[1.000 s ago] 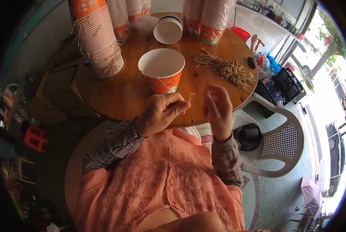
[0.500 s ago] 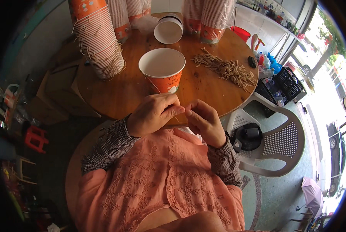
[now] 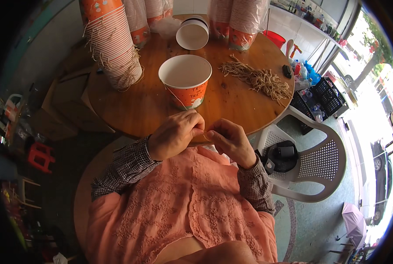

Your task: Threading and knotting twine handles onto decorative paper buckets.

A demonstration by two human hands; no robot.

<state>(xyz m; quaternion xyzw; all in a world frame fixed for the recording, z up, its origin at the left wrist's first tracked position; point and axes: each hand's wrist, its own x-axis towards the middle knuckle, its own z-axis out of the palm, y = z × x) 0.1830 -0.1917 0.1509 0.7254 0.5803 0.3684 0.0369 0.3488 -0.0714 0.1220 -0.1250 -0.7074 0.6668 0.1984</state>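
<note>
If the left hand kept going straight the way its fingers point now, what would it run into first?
The left hand points rightward at the right hand, whose fingertips nearly meet it over a thin string. It would likely meet those fingers first; the depth between them is unclear.

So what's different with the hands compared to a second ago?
The right hand came in from the side to meet the left hand at the table edge; their fingertips now pinch a thin string together. The paper bucket, the pile of strings and the cup stacks stayed put.
</note>
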